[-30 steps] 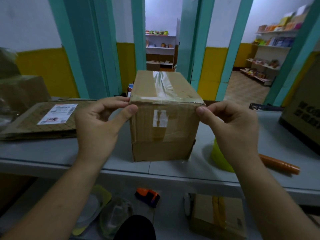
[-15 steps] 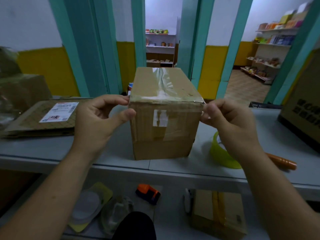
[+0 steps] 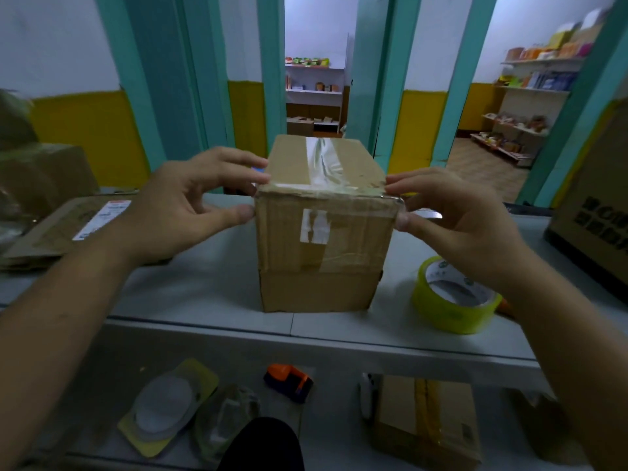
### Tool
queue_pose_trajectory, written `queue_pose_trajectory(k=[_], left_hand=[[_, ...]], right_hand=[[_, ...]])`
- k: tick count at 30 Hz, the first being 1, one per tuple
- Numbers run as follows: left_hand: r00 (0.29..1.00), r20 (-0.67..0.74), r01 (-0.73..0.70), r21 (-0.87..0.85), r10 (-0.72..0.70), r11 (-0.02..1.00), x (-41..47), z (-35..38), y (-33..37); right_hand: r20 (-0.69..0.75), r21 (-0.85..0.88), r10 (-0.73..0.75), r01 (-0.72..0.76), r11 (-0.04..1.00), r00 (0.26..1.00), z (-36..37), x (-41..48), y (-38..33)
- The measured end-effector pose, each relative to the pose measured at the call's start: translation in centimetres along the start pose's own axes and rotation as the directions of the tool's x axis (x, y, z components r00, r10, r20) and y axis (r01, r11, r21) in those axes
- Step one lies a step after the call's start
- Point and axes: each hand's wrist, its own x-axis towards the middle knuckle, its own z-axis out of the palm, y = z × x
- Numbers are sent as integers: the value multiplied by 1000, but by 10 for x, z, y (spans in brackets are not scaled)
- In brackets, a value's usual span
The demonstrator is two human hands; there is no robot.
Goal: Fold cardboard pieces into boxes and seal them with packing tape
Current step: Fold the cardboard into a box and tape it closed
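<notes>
A closed brown cardboard box stands upright in the middle of the grey counter. Clear tape runs along its top seam and across its near top edge. My left hand touches the box's upper left corner, thumb on the side and fingertips on the top edge. My right hand pinches the upper right corner, pressing down a loose end of tape there. A yellow-green roll of packing tape lies flat on the counter right of the box, under my right wrist.
Flattened cardboard with a white label lies at the left. A large printed box stands at the far right. On the lower shelf are an orange tape dispenser, plastic packaging and a taped carton.
My right hand has shifted from the box's side to pinching its upper right corner. My left hand has spread its fingers onto the top edge. The tape roll is now uncovered.
</notes>
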Motion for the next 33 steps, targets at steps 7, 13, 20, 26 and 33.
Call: queue_pose_trajectory(k=[7, 13, 20, 26, 33], left_hand=[[1000, 4, 2, 60, -2, 998, 2, -4, 8], [997, -73, -26, 62, 30, 998, 1, 6, 8], [958, -284, -12, 76, 33, 997, -3, 39, 5], [968, -248, 28, 7, -26, 1000, -12, 38, -3], [857, -175, 428, -283, -485, 858, -2, 48, 19]], right_hand=[[16, 35, 29, -29, 999, 999, 1, 1, -9], [-101, 11, 57, -56, 998, 993, 16, -1, -16], [-266, -63, 18, -36, 997, 964, 42, -3, -11], [-278, -60, 29, -47, 997, 960, 43, -7, -9], [-182, 434, 589, -474, 766, 787, 45, 6, -24]])
